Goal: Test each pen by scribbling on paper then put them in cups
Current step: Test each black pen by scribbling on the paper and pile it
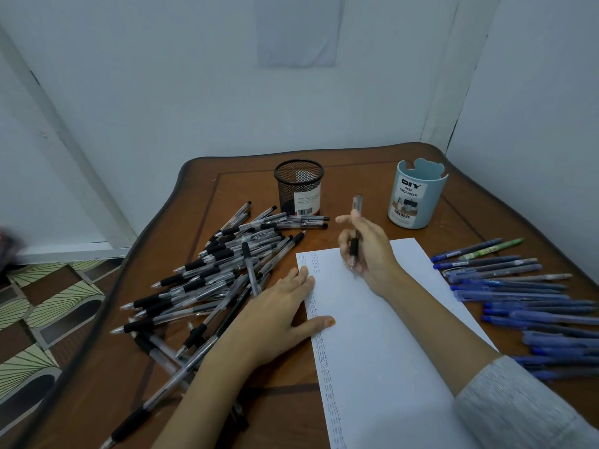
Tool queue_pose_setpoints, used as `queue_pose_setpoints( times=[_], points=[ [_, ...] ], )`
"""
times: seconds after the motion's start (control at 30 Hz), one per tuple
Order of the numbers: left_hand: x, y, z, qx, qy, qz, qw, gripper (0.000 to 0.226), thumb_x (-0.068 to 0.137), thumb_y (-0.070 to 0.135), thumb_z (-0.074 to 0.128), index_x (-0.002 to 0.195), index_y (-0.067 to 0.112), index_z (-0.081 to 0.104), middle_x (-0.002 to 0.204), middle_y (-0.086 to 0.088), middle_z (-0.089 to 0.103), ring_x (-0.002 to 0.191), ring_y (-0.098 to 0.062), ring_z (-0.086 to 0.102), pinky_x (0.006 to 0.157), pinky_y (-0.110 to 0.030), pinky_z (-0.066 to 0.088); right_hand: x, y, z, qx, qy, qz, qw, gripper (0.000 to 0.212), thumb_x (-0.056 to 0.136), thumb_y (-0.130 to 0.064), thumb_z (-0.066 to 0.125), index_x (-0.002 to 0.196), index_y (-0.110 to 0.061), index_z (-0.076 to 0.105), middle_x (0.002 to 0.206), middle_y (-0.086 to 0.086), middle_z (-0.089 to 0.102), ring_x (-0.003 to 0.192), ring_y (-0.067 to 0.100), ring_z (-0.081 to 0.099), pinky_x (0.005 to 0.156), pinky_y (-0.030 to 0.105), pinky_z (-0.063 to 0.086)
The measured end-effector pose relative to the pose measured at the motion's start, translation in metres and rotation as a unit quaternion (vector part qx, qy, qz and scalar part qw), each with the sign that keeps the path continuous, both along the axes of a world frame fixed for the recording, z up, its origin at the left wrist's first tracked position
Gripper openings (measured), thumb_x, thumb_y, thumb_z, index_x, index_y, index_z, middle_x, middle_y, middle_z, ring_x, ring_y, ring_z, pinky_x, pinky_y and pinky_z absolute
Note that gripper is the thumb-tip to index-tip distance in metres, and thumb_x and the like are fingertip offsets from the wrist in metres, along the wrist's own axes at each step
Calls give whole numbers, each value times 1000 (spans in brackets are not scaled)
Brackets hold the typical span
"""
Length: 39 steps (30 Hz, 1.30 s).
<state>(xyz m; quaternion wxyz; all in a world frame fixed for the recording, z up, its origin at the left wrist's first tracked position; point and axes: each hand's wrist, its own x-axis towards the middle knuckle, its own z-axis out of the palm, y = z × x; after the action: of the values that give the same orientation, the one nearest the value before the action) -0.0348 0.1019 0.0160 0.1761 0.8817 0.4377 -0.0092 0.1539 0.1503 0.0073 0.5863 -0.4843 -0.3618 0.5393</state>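
A white sheet of paper (382,335) lies on the wooden table, with columns of small scribbled words along its left edge. My right hand (369,251) grips a black-grip clear pen (355,234), tip down just over the top of the sheet. My left hand (285,309) rests flat, fingers straight, on the paper's left edge. A heap of black pens (220,273) lies to the left. A row of blue pens (525,299) lies to the right. A black mesh cup (299,186) and a light blue cup (416,194) stand at the back.
One green pen (492,249) lies among the blue ones at the right. The table (246,176) sits in a corner of pale walls. Patterned floor (42,319) shows beyond the table's left edge.
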Motion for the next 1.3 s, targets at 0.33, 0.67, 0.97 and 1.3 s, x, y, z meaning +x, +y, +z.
queue_pose_setpoints(
  times=[0.33, 0.67, 0.97, 1.3],
  points=[
    [-2, -3, -2, 13, -27, 18, 999, 77, 89, 65, 36, 153, 29, 12, 159, 14, 1, 144, 1, -1, 114, -21, 8, 7, -7, 7, 1, -35, 28, 999, 36, 102, -43, 33, 115, -21, 58, 52, -3, 47, 36, 4, 34, 32, 16, 24],
    [-5, 0, -1, 29, -28, 6, 999, 76, 89, 66, 37, 152, 30, 15, 159, 15, 4, 144, 2, 1, 110, -16, 3, 15, -5, 11, 27, 77, 18, 996, 16, 98, -27, 50, 103, -16, 60, 67, 3, 63, 38, 6, 36, 34, 14, 30],
    [-10, 6, -2, 16, -42, -13, 999, 77, 87, 66, 42, 151, 32, 18, 158, 17, 8, 130, 14, -2, 106, -13, 3, 23, 16, 14, 14, -164, -84, 983, 28, 93, -11, 60, 121, -11, 54, 84, 7, 71, 54, 9, 53, 48, 18, 46],
    [-9, 11, -5, 14, -43, -25, 999, 81, 85, 68, 39, 152, 32, 12, 157, 18, 0, 133, 12, -9, 107, -13, -6, 34, 82, 10, -38, -575, -125, 808, 27, 90, -18, 66, 113, -4, 68, 109, 12, 68, 95, 23, 66, 79, 30, 54]
  ],
)
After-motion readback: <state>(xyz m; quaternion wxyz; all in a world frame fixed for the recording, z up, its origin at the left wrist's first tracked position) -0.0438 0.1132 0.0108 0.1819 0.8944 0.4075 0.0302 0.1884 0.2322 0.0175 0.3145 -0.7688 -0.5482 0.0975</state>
